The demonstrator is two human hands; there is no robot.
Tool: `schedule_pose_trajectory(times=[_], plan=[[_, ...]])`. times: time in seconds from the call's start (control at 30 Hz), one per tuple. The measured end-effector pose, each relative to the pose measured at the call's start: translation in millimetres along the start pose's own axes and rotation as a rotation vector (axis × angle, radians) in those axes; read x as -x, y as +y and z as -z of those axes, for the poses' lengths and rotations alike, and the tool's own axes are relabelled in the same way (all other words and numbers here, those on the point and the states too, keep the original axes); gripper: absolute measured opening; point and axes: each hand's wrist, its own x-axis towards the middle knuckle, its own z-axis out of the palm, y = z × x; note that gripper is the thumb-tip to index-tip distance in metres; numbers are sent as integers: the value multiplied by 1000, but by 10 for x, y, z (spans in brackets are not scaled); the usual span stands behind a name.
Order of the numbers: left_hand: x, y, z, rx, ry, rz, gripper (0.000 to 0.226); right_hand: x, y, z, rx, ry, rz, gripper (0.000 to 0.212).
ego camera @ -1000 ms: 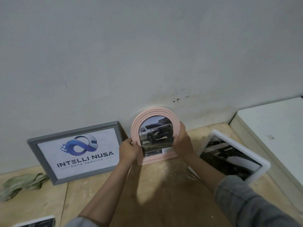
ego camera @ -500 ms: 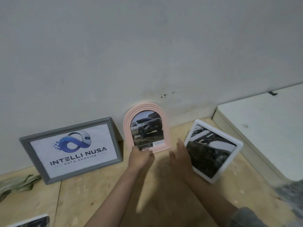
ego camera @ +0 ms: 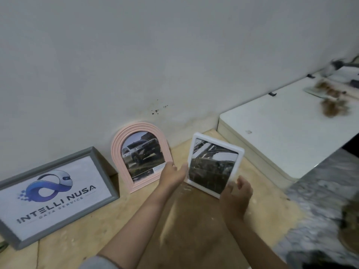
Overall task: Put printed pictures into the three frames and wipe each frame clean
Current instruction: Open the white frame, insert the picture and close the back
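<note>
White frame tilted above wooden surface, right of pink arched frame leaning on wall. Left hand at its left edge, thumb and fingers curled round; right hand pinching near right corner. Grey frame far left, also against wall.

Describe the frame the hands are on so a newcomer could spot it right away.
Start at the pale wall behind the wooden tabletop, where three frames stand in a row. It is the rightmost one, the white frame, between the left hand and right hand. Its neighbours are a pink arched frame and a grey frame; only this one is white and rectangular.
</note>
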Motion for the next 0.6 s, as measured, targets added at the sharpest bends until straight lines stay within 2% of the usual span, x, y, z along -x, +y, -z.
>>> schedule_pose_trajectory(times=[0.1, 0.2, 0.37, 0.47, 0.6], plan=[[-106, 217, -109, -67, -70, -85, 79, -176, 12, 22, 30, -88, -93, 42], [-230, 457, -205, -49, -114, -143, 82, -299, 63, 44, 44, -204, -63, 39], [-433, 588, -304, -4, -109, -199, 60, -438, 103, 82, 137, -317, 106, 10], [-387, 573, -259, 40, -104, -200, 56, -470, 137, 127, 148, -306, 241, 4], [-285, 425, -48, 229, -30, -148, 63, -345, 72, 218, 63, -327, 546, 6]])
